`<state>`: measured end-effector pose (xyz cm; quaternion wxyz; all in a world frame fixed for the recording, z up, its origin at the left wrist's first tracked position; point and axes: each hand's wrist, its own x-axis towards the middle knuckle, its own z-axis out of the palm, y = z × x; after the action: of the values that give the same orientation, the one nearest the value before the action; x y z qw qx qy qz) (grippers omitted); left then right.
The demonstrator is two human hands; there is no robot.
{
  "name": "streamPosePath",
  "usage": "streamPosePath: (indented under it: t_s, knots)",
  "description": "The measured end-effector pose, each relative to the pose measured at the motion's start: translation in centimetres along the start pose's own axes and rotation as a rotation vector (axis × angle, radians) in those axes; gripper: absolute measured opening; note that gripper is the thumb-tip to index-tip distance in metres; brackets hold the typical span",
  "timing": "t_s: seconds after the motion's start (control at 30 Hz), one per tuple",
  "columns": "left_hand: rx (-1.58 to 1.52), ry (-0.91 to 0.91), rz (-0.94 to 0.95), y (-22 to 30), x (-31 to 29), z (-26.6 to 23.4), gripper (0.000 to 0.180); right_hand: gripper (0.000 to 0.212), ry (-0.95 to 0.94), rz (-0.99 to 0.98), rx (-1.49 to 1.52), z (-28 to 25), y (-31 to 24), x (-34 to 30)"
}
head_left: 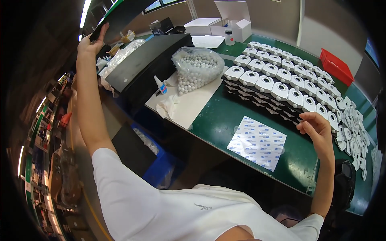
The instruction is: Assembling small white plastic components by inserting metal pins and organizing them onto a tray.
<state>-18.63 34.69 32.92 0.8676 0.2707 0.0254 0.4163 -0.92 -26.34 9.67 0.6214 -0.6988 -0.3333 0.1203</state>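
My left hand is raised at the far upper left, gripping the near end of a dark flat panel with a green edge. Part of that grip is hidden. My right hand hovers by the front corner of stacked black trays, thumb and fingers curled close together; whether something small is between them is unclear. White plastic housings, each with a dark round hole, sit in rows on the trays. Nearer me, a square sheet with blue print lies flat on the green table.
A clear bag of white balls and a small glue bottle rest left of the trays. Black sheets are piled beyond. Loose white parts heap at right; a red bin and white boxes stand behind.
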Motion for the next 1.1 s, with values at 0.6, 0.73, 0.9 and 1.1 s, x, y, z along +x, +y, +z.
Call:
streamPosePath:
  t_s: [0.6,0.73,0.9,1.1]
  knots:
    - [0.260,-0.318,-0.368,-25.6,-8.3,-3.7,0.017,0.066,0.272,-0.258,0.952,-13.8,0.3,-1.9]
    - [0.354,-0.302,-0.437,-30.7,-8.4,-5.8,0.025,0.052,0.421,-0.168,0.655,-14.8,0.7,-3.3]
    - [0.588,-0.505,-0.419,-35.1,-8.3,-5.8,0.032,0.038,0.628,-0.033,0.215,-16.3,3.6,-3.7]
    - [0.924,-0.594,-0.378,-38.8,-6.4,-6.6,0.036,0.038,0.747,0.078,-0.016,-15.3,6.8,-2.0]
